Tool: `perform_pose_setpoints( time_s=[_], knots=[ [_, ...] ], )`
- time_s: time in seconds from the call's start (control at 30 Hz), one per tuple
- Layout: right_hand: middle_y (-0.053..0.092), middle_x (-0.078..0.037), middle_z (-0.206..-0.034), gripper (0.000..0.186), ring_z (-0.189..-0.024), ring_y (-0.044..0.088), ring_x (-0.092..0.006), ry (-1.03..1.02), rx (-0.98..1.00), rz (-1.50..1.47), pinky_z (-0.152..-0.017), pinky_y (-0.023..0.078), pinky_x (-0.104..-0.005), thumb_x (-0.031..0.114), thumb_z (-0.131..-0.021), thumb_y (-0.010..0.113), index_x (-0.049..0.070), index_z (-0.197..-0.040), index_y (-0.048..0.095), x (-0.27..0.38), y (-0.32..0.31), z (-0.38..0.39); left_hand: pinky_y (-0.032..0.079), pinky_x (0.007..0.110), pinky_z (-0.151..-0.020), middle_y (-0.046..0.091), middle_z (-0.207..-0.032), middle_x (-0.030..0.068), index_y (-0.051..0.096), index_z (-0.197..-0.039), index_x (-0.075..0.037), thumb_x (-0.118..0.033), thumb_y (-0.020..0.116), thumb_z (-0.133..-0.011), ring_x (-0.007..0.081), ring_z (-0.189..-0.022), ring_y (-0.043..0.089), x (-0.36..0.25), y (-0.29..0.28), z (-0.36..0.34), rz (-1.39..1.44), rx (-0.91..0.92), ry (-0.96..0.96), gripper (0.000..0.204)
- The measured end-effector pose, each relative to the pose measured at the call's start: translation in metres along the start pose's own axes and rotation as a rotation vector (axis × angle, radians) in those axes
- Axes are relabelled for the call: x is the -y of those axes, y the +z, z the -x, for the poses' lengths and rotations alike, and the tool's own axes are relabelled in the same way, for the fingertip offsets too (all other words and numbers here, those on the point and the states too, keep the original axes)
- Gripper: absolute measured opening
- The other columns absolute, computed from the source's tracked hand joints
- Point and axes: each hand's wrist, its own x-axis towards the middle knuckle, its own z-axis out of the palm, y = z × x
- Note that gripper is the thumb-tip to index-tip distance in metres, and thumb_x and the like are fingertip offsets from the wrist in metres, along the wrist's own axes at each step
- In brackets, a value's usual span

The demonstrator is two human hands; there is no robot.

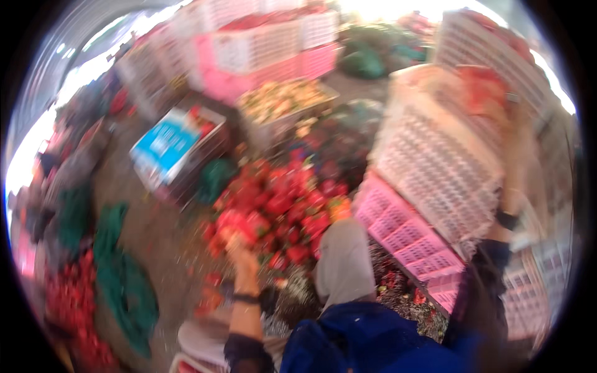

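The tall stack of pink and white crates stood at the back, plastic and full of little holes. Nearer to me, on the person's right, a big white crate sat on a pink crate; both had straight sides with rows of holes. A wide heap of red peppers lay on the dirty floor in front of the person, shiny, round and lumpy. To the left of the heap stood a box with a bright blue top flap — it had pale marks on it, too smudged for me to read. Behind the heap, a tub was piled with small yellowish bits. A soft, crumpled green cloth lay far over on the left.

The right hand was up by the far top edge of the white crate, but it was so blurry that I couldn't tell if its fingers gripped anything. The left hand reached to the near edge of the heap. One bright red pepper was right at its fingertips — I couldn't tell if they were closed around it.
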Motion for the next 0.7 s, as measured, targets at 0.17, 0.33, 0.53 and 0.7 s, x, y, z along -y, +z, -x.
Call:
perform_pose_setpoints(
  time_s=[0.17,0.33,0.53,0.7],
  knots=[
    [0.056,-0.014,-0.102,0.042,-0.086,0.055,-0.0223,0.257,0.614,-0.600,-0.073,0.044,-0.0318,0.018,-0.075,0.067,0.002,-0.110,0.051,0.072,0.028,0.096,0.050,0.042,-0.079,0.057,-0.106,0.0095,0.045,-0.117,-0.006,-0.044,0.040,-0.092,0.0275,-0.091,0.058,0.013,0.063,0.025,0.181,0.003,-0.114,0.045],
    [0.053,-0.014,-0.117,0.069,-0.108,0.052,-0.0222,0.067,0.882,-1.194,-0.090,0.042,-0.0327,0.025,-0.063,0.078,0.003,-0.121,0.047,0.204,0.040,0.185,0.047,0.034,-0.085,0.056,-0.110,0.0078,0.046,-0.119,-0.003,-0.023,0.042,-0.092,0.0211,-0.099,0.056,0.002,0.127,0.068,0.161,0.128,-0.031,0.034],
    [0.061,-0.011,-0.071,0.030,-0.062,0.062,-0.0207,0.434,0.909,-1.272,-0.059,0.049,-0.0310,0.019,-0.074,0.065,0.002,-0.096,0.054,0.227,0.072,0.209,0.048,0.032,-0.073,0.058,-0.100,0.0066,0.048,-0.114,-0.005,-0.030,0.048,-0.091,0.0179,-0.088,0.057,-0.003,0.107,0.069,-0.537,0.115,0.054,0.034],
    [0.048,-0.005,-0.055,0.016,-0.045,0.048,-0.0086,0.588,0.874,-1.241,-0.045,0.042,-0.0294,0.013,-0.075,0.061,0.002,-0.077,0.050,0.204,0.099,0.188,0.048,0.042,-0.064,0.057,-0.092,0.0150,0.052,-0.102,-0.006,-0.026,0.042,-0.091,0.0295,-0.081,0.058,0.022,0.070,0.088,-1.657,0.703,0.322,0.025]
  ],
)
